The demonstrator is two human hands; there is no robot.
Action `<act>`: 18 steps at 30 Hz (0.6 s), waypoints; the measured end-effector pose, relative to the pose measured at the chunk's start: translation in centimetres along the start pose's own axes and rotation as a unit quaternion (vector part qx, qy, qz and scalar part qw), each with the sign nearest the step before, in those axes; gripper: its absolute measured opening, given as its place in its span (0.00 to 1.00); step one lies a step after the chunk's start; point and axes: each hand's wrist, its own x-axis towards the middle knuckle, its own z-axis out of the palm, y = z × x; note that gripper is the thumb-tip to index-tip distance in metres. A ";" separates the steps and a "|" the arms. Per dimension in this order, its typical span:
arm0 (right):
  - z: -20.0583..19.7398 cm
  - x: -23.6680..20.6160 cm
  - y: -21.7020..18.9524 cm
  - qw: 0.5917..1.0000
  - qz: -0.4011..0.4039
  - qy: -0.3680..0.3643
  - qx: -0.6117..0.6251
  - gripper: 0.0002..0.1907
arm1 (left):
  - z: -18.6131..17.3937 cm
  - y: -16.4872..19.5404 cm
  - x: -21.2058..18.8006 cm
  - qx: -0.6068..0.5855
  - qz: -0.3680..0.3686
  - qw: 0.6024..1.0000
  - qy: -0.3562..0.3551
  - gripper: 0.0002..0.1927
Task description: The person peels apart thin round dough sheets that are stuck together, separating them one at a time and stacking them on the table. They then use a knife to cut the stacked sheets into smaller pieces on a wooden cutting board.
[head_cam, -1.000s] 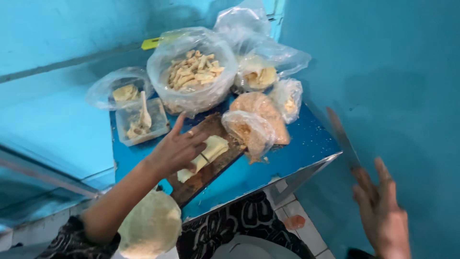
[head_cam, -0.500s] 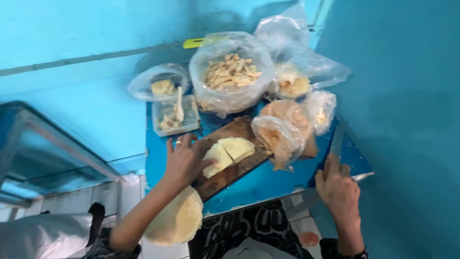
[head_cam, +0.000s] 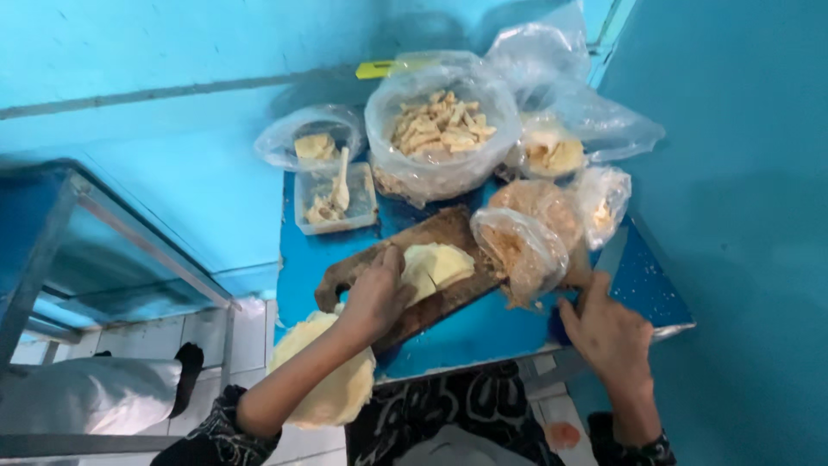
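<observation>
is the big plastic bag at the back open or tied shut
Open. The big plastic bag has its mouth spread wide, so the pale cut strips heaped inside show from above.

Your pale yellow dough [head_cam: 435, 266] lies on a brown wooden board [head_cam: 414, 298] over a bright blue table [head_cam: 483, 332], against turquoise walls [head_cam: 155, 52]; your sleeves [head_cam: 220, 427] show black-and-white print.

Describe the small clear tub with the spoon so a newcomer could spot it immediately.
Start at the small blue table against the blue wall. At its far left corner, beyond the brown wooden cutting board, sits the square clear plastic tub. Unlike the bag-wrapped food around it, it is open, rigid, and has a pale spoon standing in it.
</observation>
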 end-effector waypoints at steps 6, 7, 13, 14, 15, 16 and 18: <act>1.0 0.5 1.8 1.000 0.024 -0.011 -0.007 0.30 | -2.5 -1.1 1.5 -0.164 -0.116 0.979 -0.023 0.35; 1.2 0.5 2.2 0.999 0.026 -0.015 -0.009 0.30 | -4.0 -1.3 1.7 -0.200 -0.180 0.962 -0.042 0.38; 2.0 0.4 3.3 0.998 0.044 0.011 0.031 0.27 | -8.6 -0.6 3.6 -0.315 -0.193 0.923 -0.104 0.37; 2.0 0.3 3.2 0.998 0.050 0.012 0.039 0.27 | -8.2 -0.2 4.0 -0.333 -0.184 0.916 -0.127 0.36; 1.9 0.2 3.1 0.998 0.054 0.015 0.042 0.26 | -7.0 0.3 4.6 -0.346 -0.161 0.913 -0.144 0.34; 1.8 0.1 3.0 0.997 0.059 0.019 0.045 0.25 | -5.4 0.8 5.3 -0.358 -0.137 0.909 -0.161 0.32; 1.6 -0.1 2.7 0.995 0.059 0.031 0.073 0.24 | -2.7 1.5 7.1 -0.269 0.007 0.942 -0.200 0.27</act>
